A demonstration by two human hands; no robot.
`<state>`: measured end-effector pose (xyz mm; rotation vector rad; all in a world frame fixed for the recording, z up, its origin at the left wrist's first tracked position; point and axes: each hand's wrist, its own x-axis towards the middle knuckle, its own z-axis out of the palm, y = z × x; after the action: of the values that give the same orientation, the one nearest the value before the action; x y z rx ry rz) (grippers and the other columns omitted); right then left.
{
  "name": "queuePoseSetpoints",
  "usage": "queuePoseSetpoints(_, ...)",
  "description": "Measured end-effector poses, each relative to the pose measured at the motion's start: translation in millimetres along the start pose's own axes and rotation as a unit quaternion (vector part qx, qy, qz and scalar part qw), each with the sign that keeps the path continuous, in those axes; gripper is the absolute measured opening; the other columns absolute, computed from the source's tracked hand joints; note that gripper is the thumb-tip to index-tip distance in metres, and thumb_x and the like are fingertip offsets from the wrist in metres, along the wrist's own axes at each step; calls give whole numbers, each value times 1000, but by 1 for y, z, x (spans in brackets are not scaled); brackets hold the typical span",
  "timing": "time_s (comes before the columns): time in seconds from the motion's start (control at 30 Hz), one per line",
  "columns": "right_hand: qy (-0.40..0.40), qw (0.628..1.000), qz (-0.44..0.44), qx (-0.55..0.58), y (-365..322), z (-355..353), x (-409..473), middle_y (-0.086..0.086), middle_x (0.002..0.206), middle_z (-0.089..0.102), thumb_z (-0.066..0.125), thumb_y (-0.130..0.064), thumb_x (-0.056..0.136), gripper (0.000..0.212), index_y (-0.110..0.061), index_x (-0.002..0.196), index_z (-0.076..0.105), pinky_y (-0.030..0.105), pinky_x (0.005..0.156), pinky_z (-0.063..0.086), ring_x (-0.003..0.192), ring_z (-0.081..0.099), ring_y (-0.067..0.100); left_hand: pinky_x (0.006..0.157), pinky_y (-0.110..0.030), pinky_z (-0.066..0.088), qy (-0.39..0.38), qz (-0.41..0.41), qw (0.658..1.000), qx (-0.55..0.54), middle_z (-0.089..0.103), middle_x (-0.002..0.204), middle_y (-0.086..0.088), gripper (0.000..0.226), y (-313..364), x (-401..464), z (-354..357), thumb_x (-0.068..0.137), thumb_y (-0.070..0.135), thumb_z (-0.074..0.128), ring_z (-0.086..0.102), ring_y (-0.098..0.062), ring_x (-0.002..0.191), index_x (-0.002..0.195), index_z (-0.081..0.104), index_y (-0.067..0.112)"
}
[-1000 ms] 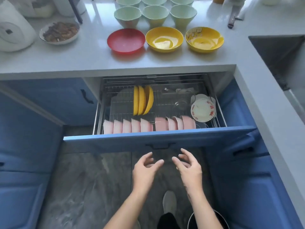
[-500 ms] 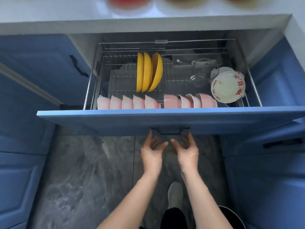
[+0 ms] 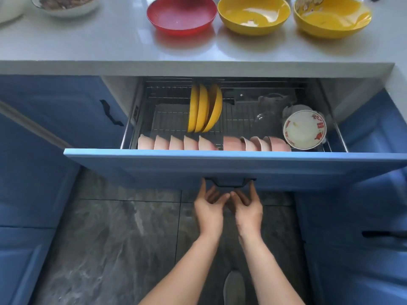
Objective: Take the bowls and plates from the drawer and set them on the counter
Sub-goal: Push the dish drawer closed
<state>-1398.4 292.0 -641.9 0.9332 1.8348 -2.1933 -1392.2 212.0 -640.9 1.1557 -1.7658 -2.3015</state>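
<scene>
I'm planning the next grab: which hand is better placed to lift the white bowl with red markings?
Probably the right hand: the white bowl with red markings sits at the open blue drawer's right end; the left hand would cross over.

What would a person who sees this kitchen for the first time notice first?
Probably the open blue drawer, with three yellow plates on edge in its wire rack and a row of pink bowls along its front. Next, the red bowl and two yellow bowls on the pale counter above. Below, the left hand and right hand hover at the drawer's handle, holding nothing.
</scene>
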Motion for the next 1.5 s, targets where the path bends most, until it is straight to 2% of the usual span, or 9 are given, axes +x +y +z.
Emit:
queuePoseSetpoints(0.23, 9, 999, -31, -26, -20, 17, 53, 9, 153, 54, 76, -2, 91, 81, -20, 160, 38, 46, 119, 43, 137, 57, 18, 110, -40, 52, -3, 24, 999, 41, 54, 152, -11, 102, 26, 50, 15, 81, -5, 84, 64, -20, 125, 164, 27, 13)
queuePoseSetpoints(0.37, -13, 997, -57, -51, -39, 26, 77, -2, 157, 44, 74, -5, 94, 86, -24, 164, 28, 31, 116, 41, 135, 57, 15, 113, -44, 51, 0, 44, 997, 62, 52, 156, -7, 111, 40, 71, 29, 79, -2, 86, 62, -19, 129, 166, 21, 21)
queuePoseSetpoints(0.47, -26, 995, -72, -66, -50, 30, 98, -6, 164, 38, 74, -6, 93, 89, -28, 164, 25, 36, 121, 39, 138, 56, 17, 114, -48, 49, 3, 54, 997, 60, 50, 154, 0, 115, 54, 87, 41, 78, -3, 86, 61, -20, 132, 167, 17, 25)
queuePoseSetpoints(0.77, -58, 989, -95, -101, -82, 37, 161, -9, 168, 32, 76, -13, 93, 94, -36, 165, 19, 38, 118, 42, 139, 54, 18, 117, -40, 46, 3, 85, 991, 99, 41, 165, -3, 120, 83, 136, 60, 78, 2, 89, 58, -14, 130, 165, 15, 40)
queuePoseSetpoints(0.93, -76, 981, -117, -135, -101, 40, 196, -7, 171, 25, 77, -15, 93, 97, -37, 165, 16, 39, 121, 38, 146, 46, 21, 94, -15, 54, -8, 109, 985, 133, 35, 168, -4, 121, 95, 165, 75, 79, 5, 89, 55, -20, 140, 165, 12, 40)
queuePoseSetpoints(1.1, -93, 976, -117, -156, -113, 42, 219, -10, 172, 18, 76, -18, 94, 101, -36, 166, 9, 35, 120, 36, 149, 41, 22, 114, -39, 49, -15, 120, 977, 173, 28, 171, 8, 123, 107, 182, 90, 80, 16, 90, 51, -16, 143, 164, 6, 46)
queuePoseSetpoints(1.23, -103, 973, -114, -174, -108, 43, 228, -15, 172, 15, 78, -20, 93, 105, -41, 166, 5, 39, 123, 35, 149, 40, 18, 111, -29, 45, -24, 108, 979, 168, 22, 172, 11, 124, 107, 187, 97, 81, 13, 89, 46, -15, 146, 164, 2, 44)
queuePoseSetpoints(1.4, -109, 970, -105, -192, -107, 43, 227, -10, 172, 13, 76, -13, 93, 106, -35, 166, 3, -5, 92, 32, 136, 31, -2, 108, -23, 44, -28, 104, 980, 166, 22, 172, 10, 124, 106, 188, 98, 82, 12, 88, 44, -15, 149, 165, 1, 43)
queuePoseSetpoints(1.5, -95, 971, -108, -189, -111, 42, 225, -12, 172, 16, 76, -18, 94, 101, -36, 166, 8, 13, 107, 30, 140, 30, 0, 117, -32, 41, -26, 107, 978, 179, 28, 171, 3, 121, 109, 184, 94, 83, 17, 88, 41, -18, 151, 165, 3, 42)
